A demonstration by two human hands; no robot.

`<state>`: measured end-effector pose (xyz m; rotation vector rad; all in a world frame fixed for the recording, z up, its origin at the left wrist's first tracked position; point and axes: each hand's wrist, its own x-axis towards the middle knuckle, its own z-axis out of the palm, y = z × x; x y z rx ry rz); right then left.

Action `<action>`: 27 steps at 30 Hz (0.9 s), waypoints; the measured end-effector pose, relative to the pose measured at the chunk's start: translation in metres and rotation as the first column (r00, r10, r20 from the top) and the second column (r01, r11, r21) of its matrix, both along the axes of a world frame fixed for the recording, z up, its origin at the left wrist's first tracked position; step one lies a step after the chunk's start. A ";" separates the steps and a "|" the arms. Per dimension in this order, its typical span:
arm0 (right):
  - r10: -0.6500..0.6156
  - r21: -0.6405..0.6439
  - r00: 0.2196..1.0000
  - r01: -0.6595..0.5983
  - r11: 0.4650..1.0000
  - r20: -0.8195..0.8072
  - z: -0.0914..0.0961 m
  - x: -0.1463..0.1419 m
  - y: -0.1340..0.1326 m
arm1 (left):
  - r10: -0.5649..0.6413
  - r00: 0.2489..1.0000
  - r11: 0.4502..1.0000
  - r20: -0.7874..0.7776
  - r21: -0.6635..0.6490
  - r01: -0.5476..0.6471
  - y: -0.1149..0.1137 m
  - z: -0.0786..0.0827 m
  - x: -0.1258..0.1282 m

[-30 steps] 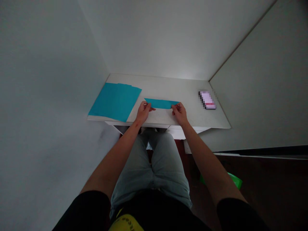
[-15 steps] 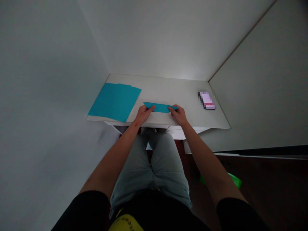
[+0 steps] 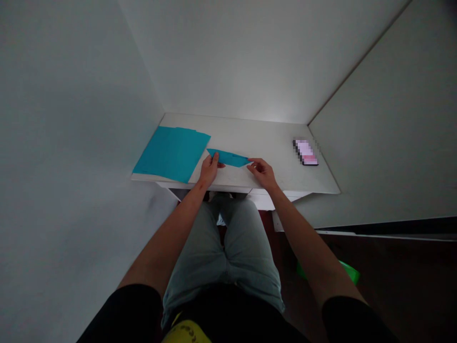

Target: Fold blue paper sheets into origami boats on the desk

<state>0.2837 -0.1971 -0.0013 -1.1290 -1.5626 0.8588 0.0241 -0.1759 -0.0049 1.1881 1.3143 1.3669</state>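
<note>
A narrow strip of folded blue paper with pointed ends is held over the white desk. My left hand grips its left part, thumb on top and fingers underneath. At the strip's right tip is my right hand, its index finger reaching the point and its thumb a little apart below. These right fingers are loosely spread, not closed on the paper. To the left of both hands lie large blue paper sheets, their edges slightly out of line.
The white desk stands against the walls. A phone, its screen lit and pixelated, lies near the desk's right end. Down on the dark floor at right is a green object, partly hidden behind my right forearm.
My right hand has loosened its pinch and slid to the strip's right tip. The strip has tilted, its right end now lower, and my left hand has shifted slightly left.
</note>
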 end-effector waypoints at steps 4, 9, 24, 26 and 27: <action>-0.010 -0.024 1.000 0.011 1.000 0.027 0.003 -0.001 -0.001 | -0.016 1.000 1.000 0.010 -0.001 0.016 0.001 -0.002 -0.001; 0.011 -0.037 0.997 -0.008 0.999 0.081 0.005 -0.003 -0.002 | -0.053 0.998 0.998 0.023 0.020 0.052 0.002 -0.004 -0.002; -0.060 -0.031 0.966 0.069 0.997 0.251 -0.006 0.004 0.006 | 0.113 0.989 0.990 0.096 0.078 -0.120 -0.001 0.002 0.005; -0.132 -0.004 0.949 0.139 0.990 0.288 -0.007 0.014 0.015 | 0.111 0.991 0.989 0.072 0.091 -0.117 -0.003 0.005 0.006; -0.173 0.012 0.932 0.179 0.984 0.318 -0.006 0.021 0.020 | 0.104 0.993 0.989 0.062 0.098 -0.110 -0.004 0.005 0.006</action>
